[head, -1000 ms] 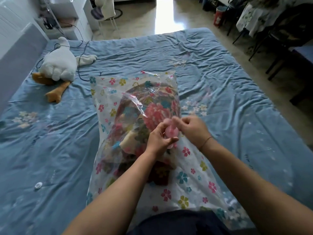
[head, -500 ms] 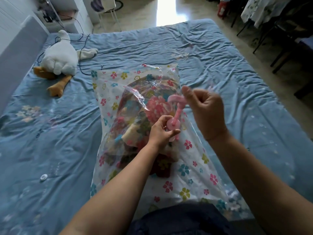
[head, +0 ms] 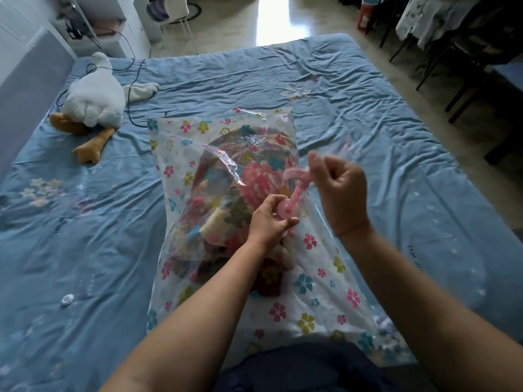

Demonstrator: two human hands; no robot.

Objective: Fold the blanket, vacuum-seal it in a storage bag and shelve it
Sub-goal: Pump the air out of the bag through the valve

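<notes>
My left hand (head: 270, 222) pinches the round base of the pink hand pump (head: 297, 192) and presses it down onto the storage bag (head: 308, 281). I judge that is so the nozzle does not lift off the valve while I draw air out. My right hand (head: 341, 190) is curled in a fist round the pump's handle, raised above the base with the shaft drawn out (it is blurred, so I cannot tell the finer finger positions).

The folded blanket (head: 254, 176) is inside the bag, filling its middle. The plastic is loose and creased over it, so I reckon plenty of air is left to pull.

The bag lies lengthwise on the bed (head: 382, 114), its near end at my lap and its far end well short of the bed's far edge. Bare sheet on both sides gives my elbows room to pump.

A plush goose (head: 93, 100) and a black cable (head: 133, 89) lie well apart at the far left. A small white cap (head: 67, 299) rests on the sheet to my left, clear of the bag. To my right the bed's edge drops to the floor, with chairs (head: 467, 66) beyond.
</notes>
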